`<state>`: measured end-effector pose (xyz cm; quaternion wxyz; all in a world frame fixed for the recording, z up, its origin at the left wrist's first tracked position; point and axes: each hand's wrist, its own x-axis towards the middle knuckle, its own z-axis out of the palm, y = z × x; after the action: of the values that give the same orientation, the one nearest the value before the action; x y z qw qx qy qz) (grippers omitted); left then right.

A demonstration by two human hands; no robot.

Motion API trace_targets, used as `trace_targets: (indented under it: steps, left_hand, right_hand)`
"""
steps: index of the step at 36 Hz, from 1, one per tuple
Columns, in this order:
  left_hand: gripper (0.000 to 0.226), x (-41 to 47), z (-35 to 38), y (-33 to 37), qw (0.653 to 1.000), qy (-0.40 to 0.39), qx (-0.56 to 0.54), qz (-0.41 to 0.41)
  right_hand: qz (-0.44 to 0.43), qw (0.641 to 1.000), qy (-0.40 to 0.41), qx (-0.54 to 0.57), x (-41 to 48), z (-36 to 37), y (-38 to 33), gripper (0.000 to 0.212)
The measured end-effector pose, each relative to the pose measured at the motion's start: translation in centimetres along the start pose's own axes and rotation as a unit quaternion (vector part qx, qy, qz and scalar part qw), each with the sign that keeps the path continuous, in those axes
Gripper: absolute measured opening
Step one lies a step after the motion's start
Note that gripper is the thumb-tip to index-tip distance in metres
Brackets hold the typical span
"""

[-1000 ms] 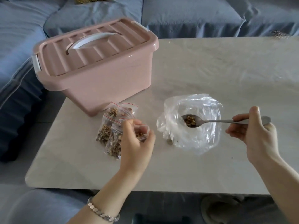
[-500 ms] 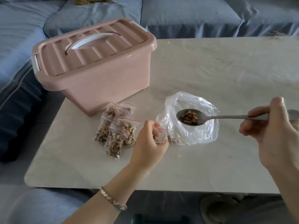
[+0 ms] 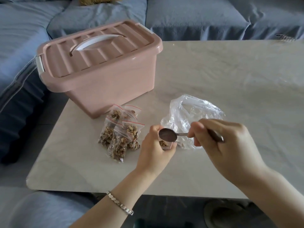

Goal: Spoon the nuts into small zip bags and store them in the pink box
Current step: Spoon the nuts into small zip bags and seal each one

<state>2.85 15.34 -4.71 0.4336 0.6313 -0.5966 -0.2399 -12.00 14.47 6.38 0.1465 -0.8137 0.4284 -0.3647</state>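
Small clear zip bag [image 3: 165, 144], upright, held just above the table near its front edge; a few brown nut pieces [image 3: 162, 143] lie in its bottom. Left hand [image 3: 153, 151]: fingers and thumb curled round the bag, gripping it from the left side. Metal spoon [image 3: 168, 135]: the bowl rests at the bag's mouth and looks dark; whether nuts remain in it cannot be told. Right hand [image 3: 227, 145]: thumb and curled fingers pinch the spoon's handle, whose end juts out past the knuckles. Crumpled large clear plastic bag [image 3: 195, 111]: it lies on the table directly behind both hands, with some nut fragments showing at its lower edge. Heap of filled small zip bags with red seal strips [image 3: 122, 134]: just left of the left hand, overlapping one another, the farthest touching or nearly touching the box. Pink plastic box [image 3: 107, 83]: on the table's far left corner, ribbed lid shut, white carrying handle [image 3: 98, 42] folded flat. Pale marbled table [image 3: 230, 71]; blue-grey sofa [image 3: 197, 18] behind and to the left. Silver link bracelet [image 3: 120, 203] on the left wrist.
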Motion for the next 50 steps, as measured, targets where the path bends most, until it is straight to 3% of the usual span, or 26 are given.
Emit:
trace_targets:
  steps: [4,9,15,18,28,37,44,47,48,50]
  left_hand:
    - [0.043,-0.1,-0.1,-0.1,1.000,0.012,0.002,-0.011]
    - [0.044,0.8,-1.7,-0.2,0.995,0.072,0.068,-0.028]
    - [0.048,1.3,-3.1,-1.7,0.977,0.085,0.196,0.019]
    - [0.055,1.4,-3.1,-2.1,0.960,0.081,0.266,0.041]
    - [0.041,2.3,-2.4,-1.3,0.973,0.051,0.224,0.037]
    - [0.019,2.8,-4.4,-0.7,0.955,0.061,0.290,-0.016]
    - [0.036,2.4,-5.3,-0.9,0.917,0.103,0.384,-0.024]
    - [0.051,1.5,-4.2,1.4,0.945,0.113,0.303,0.052]
    - [0.059,1.3,-3.6,2.7,0.965,0.082,0.245,0.038]
    - [0.083,0.8,-1.7,4.7,0.990,-0.011,0.114,-0.078]
  right_hand:
    - [-0.037,0.999,0.023,-0.004,-0.5,-0.1,0.5,0.064]
    - [0.109,0.972,0.149,0.147,-0.9,-0.9,1.4,0.042]
    - [0.246,0.910,0.263,0.208,-1.2,-1.9,4.0,0.047]
    - [0.288,0.888,0.281,0.224,-1.7,-2.1,5.3,0.050]
    - [0.312,0.863,0.314,0.242,-2.9,-2.6,7.0,0.047]
    - [0.309,0.866,0.309,0.243,-3.1,-2.4,7.4,0.047]
    - [0.303,0.876,0.295,0.233,-3.1,-2.5,7.5,0.048]
    - [0.301,0.881,0.297,0.210,-3.3,-2.3,7.5,0.045]
    - [0.300,0.883,0.296,0.204,-3.4,-2.2,7.5,0.045]
    - [0.301,0.889,0.287,0.194,-3.8,-1.8,7.5,0.045]
